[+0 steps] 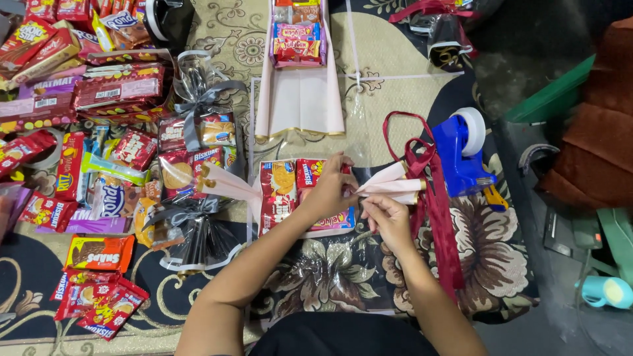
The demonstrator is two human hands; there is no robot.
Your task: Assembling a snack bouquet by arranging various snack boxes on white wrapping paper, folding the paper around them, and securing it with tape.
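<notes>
A snack bundle (285,191) of red biscuit packets lies on pale pink wrapping paper (389,184) on the patterned carpet. My left hand (330,188) presses on the packets and pinches the gathered paper at the bundle's right end. Just to the right, my right hand (386,217) grips the same gathered paper from below. A dark red ribbon (435,198) is looped around that gathered end and trails down toward me.
A blue tape dispenser (461,155) stands right of the ribbon. A finished bundle with grey ribbon (198,142) lies to the left, another pink-wrapped one (300,72) farther back. Loose snack packets (99,99) cover the left side. A light blue cup (606,290) lies at right.
</notes>
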